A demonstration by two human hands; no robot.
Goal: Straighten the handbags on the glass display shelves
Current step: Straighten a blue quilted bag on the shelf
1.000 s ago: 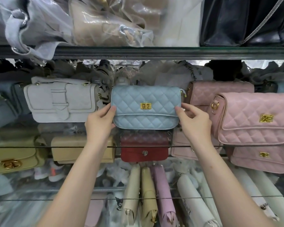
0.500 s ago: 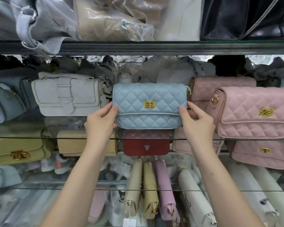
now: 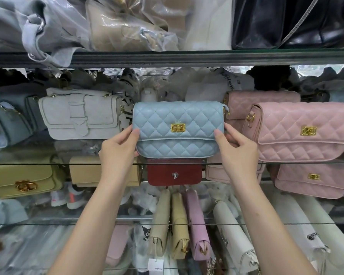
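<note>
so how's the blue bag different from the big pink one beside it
The blue bag is pale blue; the pink bag is pink. The blue bag is gripped at both ends by the left hand and right hand; the pink bag sits untouched on the shelf. The blue bag faces front, level; the pink bag is turned at an angle, its clasp skewed. Both are quilted flap bags with gold clasps.

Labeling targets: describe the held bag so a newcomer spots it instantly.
Look at the middle glass shelf. At its centre, between a white bag and a pink bag, the left hand and right hand grip the blue bag by its ends. It is the only pale blue quilted one.
</note>
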